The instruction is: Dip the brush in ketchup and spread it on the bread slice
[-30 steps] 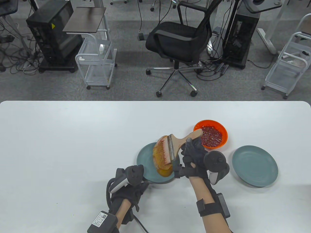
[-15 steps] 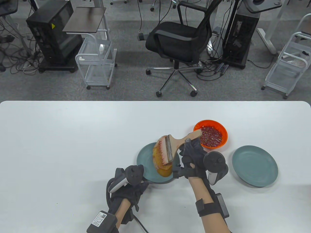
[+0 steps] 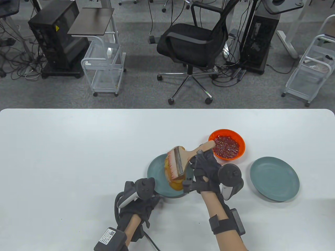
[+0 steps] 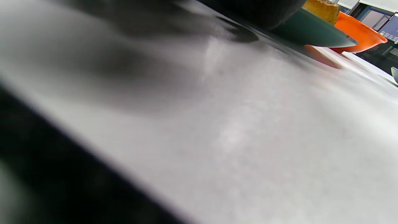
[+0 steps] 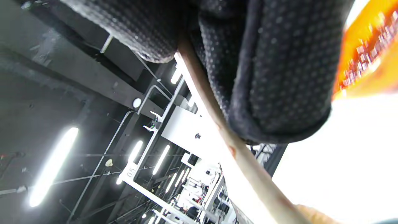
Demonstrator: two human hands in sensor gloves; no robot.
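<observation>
Item 1, my right hand [image 3: 206,172]: closed round the wooden handle of the brush [image 3: 183,159], fingers wrapped fully; in the right wrist view the gloved fingers [image 5: 279,68] press against the handle from above.

Item 2, brush: wide, flat, metal band above pale bristles tinted red at the tips. Bristles lie on the bread slice [image 3: 174,177]; the handle end points toward the orange bowl.

Item 3, bread slice: golden brown, on the teal plate [image 3: 157,175] near the counter's front edge, largely covered by the brush head.

Item 4, orange bowl [image 3: 239,154]: holds the red ketchup [image 3: 226,147], just beyond my right hand and apart from the plate.

Item 5, my left hand [image 3: 141,201]: palm down on the white counter [image 3: 78,157] at the near-left rim of the teal plate. Whether the fingers touch the rim or how far they are spread, I cannot tell; the left wrist view shows only blurred counter, the plate's edge and the bowl.

Item 6, second teal plate [image 3: 274,179]: to the right of the bowl, nothing on it.
</observation>
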